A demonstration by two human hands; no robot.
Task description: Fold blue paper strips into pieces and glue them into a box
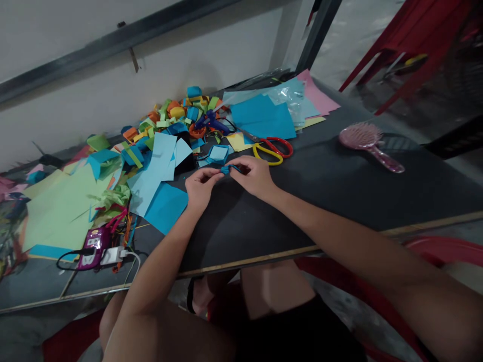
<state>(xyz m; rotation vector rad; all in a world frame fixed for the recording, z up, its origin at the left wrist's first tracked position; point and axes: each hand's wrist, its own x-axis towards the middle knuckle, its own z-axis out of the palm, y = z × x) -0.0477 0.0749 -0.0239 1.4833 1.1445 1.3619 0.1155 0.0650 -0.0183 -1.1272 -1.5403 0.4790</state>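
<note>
Between the fingertips of both hands is a small piece of folded blue paper (225,170), partly covered by the fingers. My left hand (202,187) pinches its left side. On its right side, my right hand (254,176) is closed with thumb and fingers together. Just beyond the hands lies a small blue paper box shape (219,154) with a pale top. Scissors (272,151) with one red and one yellow handle rest close behind my right hand. A blue paper sheet (166,206) lies left of my left hand.
A heap of coloured paper pieces (177,111) and a blue glue gun (213,122) are along the wall. Blue sheets (262,116) lie behind the scissors. A pink hairbrush (372,143) is at the right. A purple power strip (95,246) with cables sits at the left front.
</note>
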